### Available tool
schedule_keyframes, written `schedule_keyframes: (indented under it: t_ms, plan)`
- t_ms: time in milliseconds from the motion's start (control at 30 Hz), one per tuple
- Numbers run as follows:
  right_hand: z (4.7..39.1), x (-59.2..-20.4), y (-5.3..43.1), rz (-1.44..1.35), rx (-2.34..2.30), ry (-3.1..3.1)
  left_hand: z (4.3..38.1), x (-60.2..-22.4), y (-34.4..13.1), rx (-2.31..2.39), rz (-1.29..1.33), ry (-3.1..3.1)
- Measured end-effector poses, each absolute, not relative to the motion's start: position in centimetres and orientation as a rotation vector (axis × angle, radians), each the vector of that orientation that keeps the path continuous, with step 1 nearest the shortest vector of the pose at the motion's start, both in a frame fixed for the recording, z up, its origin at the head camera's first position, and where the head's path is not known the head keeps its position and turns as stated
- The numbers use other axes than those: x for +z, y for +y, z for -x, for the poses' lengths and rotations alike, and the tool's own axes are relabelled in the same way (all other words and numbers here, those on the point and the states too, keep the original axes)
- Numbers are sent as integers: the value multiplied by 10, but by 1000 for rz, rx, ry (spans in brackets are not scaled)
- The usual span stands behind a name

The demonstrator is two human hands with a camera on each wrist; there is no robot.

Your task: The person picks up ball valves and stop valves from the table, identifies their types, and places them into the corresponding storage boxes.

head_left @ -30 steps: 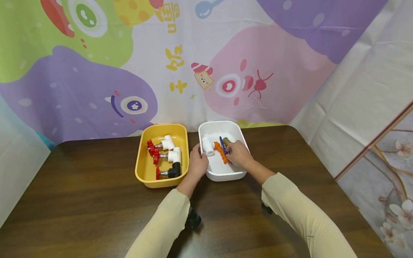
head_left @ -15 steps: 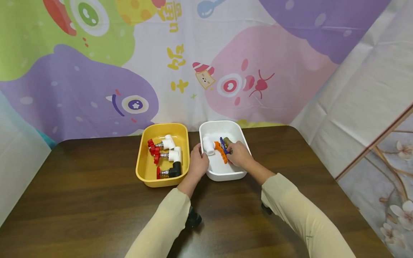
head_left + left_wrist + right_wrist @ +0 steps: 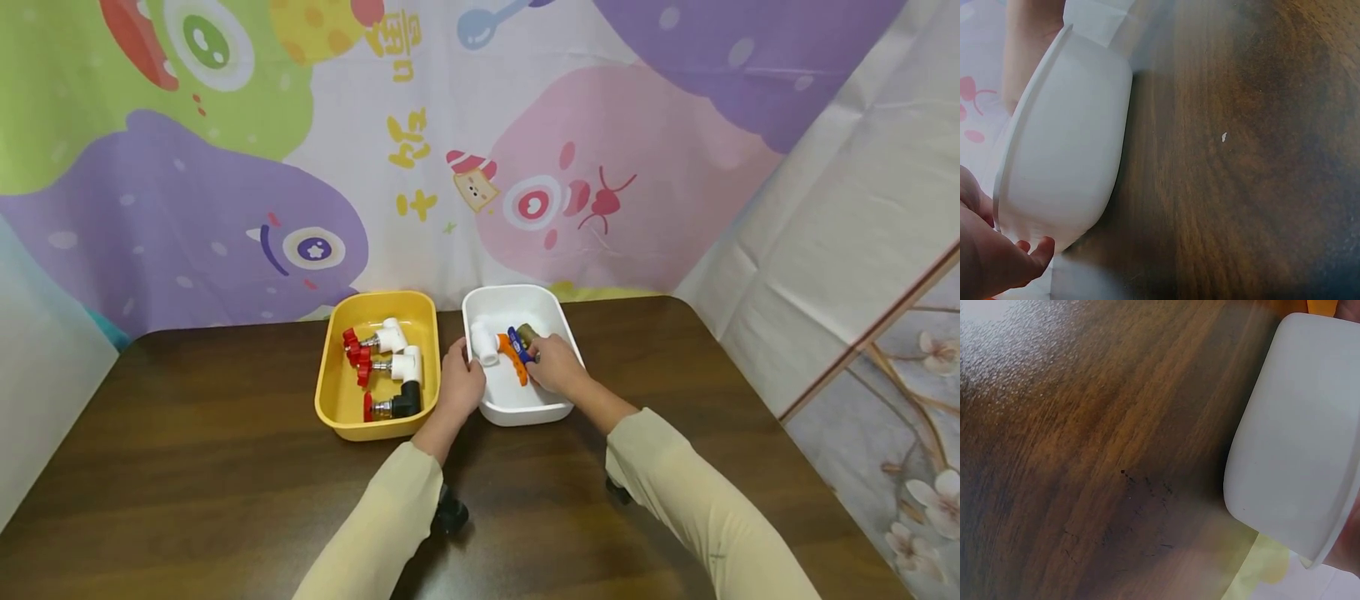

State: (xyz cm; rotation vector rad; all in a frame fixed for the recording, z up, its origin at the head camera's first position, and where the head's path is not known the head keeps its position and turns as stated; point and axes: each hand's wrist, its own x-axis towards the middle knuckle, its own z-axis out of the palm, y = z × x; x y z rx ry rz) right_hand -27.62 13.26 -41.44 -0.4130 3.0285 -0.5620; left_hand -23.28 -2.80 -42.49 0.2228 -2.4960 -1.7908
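Note:
In the head view my left hand (image 3: 461,382) grips the left wall of a white plastic basin (image 3: 525,410), thumb at the rim. The left wrist view shows its fingers (image 3: 1041,253) against the basin's outside. My right hand (image 3: 557,364) is down inside the basin, its fingers round a brass valve (image 3: 527,333) with a blue lever handle (image 3: 517,340); the hand covers part of the valve. Left of it in the basin lies a white plastic valve (image 3: 484,343) with an orange lever handle (image 3: 514,357). The right wrist view shows mostly the basin's outer wall (image 3: 1297,437).
A yellow basin (image 3: 341,429) stands just left of the white one. It holds two white valves (image 3: 405,363) and a black valve (image 3: 407,400), all with red knobs. Both stand on a brown wooden table (image 3: 225,467), before a cartoon-printed cloth (image 3: 435,258).
The blue lever handle has turned so that its flat, printed face shows more. My right hand has shifted slightly; my left hand keeps its place on the basin.

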Motion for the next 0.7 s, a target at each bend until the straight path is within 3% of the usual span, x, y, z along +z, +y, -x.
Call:
schedule_keyframes:
  t_ms: [700]
  plan:
    - [271,-411,129,389,-591,3043,232,-421,-28,-1774,-224,-2493]
